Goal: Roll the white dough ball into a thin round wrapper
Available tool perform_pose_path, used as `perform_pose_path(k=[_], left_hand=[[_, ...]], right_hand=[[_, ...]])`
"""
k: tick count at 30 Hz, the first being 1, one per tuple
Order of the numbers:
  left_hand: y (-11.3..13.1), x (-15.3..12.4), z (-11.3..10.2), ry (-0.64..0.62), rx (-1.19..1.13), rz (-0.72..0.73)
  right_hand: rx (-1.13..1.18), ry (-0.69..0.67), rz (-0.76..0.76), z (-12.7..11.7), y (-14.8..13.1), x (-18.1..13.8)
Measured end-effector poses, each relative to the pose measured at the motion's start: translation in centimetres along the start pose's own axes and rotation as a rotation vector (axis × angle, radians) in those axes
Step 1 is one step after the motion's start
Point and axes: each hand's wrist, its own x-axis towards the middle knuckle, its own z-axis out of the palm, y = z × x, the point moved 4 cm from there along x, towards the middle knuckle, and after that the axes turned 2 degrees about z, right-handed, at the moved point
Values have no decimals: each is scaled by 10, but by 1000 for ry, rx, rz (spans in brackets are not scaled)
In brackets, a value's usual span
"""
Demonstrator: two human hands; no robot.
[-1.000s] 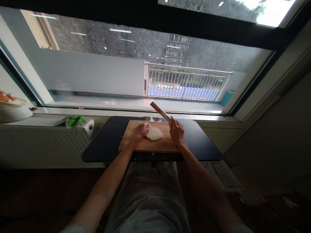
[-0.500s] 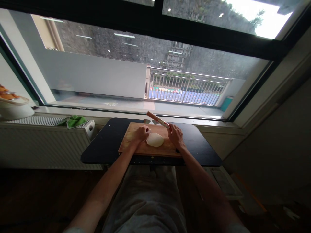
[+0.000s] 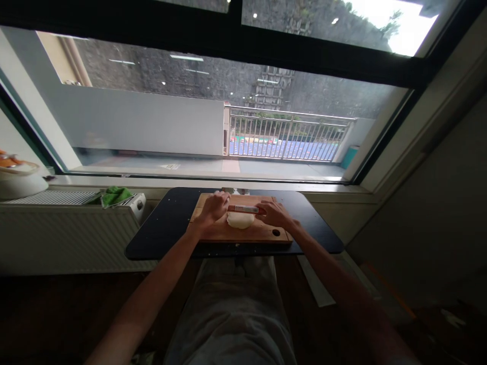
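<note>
One roller [image 3: 243, 209] is grasped by my right fingers [image 3: 268, 206]; whether my left fingers [image 3: 221, 197], at its other end, grip too I cannot tell. Flat dough [image 3: 240, 220] lies between them.

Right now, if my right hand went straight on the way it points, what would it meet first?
Beyond the rolling pin at its fingers, probably your left hand, at the pin's other end; depth is hard to judge.
</note>
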Motion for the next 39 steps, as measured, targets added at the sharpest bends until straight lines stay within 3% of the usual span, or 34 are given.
perform_pose_path(k=[4,8,11,19,25,28,39], left_hand=[[-7,-4,18,-4,-46,-53],[-11,-6,21,-22,-82,-72],[-5,-3,22,-101,-101,-48],[4,7,28,-122,36,-64],[-1,22,26,-15,78,-48],[-5,30,26,25,96,-59],[-13,71,32,-12,58,-47]], right_hand=[[44,-20,-111,9,-8,-7],[142,-19,-125,14,-8,-9],[141,15,-35,16,-9,-6],[-10,133,152,26,-15,2],[-34,155,198,28,-9,15],[-41,134,221,29,-2,24],[44,-9,266,39,23,74]])
